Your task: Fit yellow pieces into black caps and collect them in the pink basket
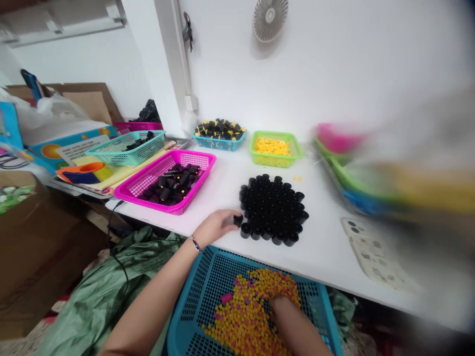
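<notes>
My left hand [217, 226], with a bracelet at the wrist, pinches a small black cap [238, 220] at the near left edge of a tight cluster of black caps [272, 207]. Those caps stand upright on the white table [218, 183]. In the teal basket [203, 277] at the table's front edge lies a heap of small yellow and pink pieces [245, 321]. My right hand [277, 305] is sunk into this heap, so its fingers are hidden. A larger pink piece [226, 298] rests on the heap's left side.
A magenta basket [202, 160] of black parts stands left. Behind are a blue basket [218, 144] of black-and-yellow parts and a green basket [276, 160] of yellow pieces. Blurred baskets [345, 173] and a pale patterned sheet [371, 252] lie right. A cardboard box [40, 262] is far left.
</notes>
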A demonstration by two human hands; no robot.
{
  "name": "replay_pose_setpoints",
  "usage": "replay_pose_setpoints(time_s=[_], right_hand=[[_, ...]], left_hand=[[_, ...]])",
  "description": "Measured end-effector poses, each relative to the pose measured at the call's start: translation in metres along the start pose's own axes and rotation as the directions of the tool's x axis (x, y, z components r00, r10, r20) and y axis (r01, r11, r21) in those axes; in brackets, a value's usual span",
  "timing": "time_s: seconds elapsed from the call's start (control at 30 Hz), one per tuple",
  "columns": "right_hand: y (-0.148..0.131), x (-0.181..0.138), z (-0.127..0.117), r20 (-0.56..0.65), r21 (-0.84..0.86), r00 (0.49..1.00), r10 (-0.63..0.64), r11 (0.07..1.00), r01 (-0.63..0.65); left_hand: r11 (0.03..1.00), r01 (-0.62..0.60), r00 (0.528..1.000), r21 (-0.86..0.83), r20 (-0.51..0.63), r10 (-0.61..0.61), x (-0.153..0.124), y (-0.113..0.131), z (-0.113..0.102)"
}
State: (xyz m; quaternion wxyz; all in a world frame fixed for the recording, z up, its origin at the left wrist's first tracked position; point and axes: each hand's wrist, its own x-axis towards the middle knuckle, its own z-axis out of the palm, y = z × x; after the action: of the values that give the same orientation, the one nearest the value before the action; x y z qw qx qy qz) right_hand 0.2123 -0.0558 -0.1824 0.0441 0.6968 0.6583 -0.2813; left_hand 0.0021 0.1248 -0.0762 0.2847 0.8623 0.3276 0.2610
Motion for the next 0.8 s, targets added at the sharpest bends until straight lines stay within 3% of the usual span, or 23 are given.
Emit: replay_pose_setpoints(time_s=[0.13, 0.3, 0.4, 0.47, 0.53, 0.67, 0.8], right_hand=[[-0.002, 0.001, -0.009, -0.029, -0.059, 0.996, -0.088, 0.995, 0.086], [-0.025, -0.005, -0.029, -0.1, 0.086, 0.965, -0.243, 0.964, 0.252], [-0.049, -0.009, -0.057, -0.271, 0.202, 0.896, -0.352, 0.889, 0.41], [-0.068, -0.007, -0.084, -0.428, 0.235, 0.832, -0.353, 0.845, 0.48], [-0.086, -0.001, -0.11, -0.494, 0.24, 0.799, -0.343, 0.829, 0.505], [-0.112, 0.021, -0.144, -0.464, 0.177, 0.798, -0.384, 0.843, 0.508], [-0.119, 0.038, -0.15, -0.404, 0.077, 0.805, -0.434, 0.861, 0.503]], left_hand=[[0.997, 0.01, 1.0, -0.079, 0.028, -0.008, -0.006, -0.007, -0.007], [0.98, 0.043, 0.998, -0.194, 0.057, -0.033, -0.02, -0.013, -0.014], [0.967, 0.05, 0.997, -0.248, 0.067, -0.034, -0.024, -0.016, -0.012], [0.964, 0.043, 0.998, -0.264, 0.062, -0.028, -0.025, -0.017, -0.012], [0.965, 0.039, 0.998, -0.26, 0.065, -0.023, -0.025, -0.016, -0.012], [0.962, 0.015, 0.997, -0.272, 0.079, 0.007, -0.026, -0.014, -0.015], [0.957, -0.003, 0.998, -0.289, 0.06, 0.021, -0.026, -0.015, -0.015]])
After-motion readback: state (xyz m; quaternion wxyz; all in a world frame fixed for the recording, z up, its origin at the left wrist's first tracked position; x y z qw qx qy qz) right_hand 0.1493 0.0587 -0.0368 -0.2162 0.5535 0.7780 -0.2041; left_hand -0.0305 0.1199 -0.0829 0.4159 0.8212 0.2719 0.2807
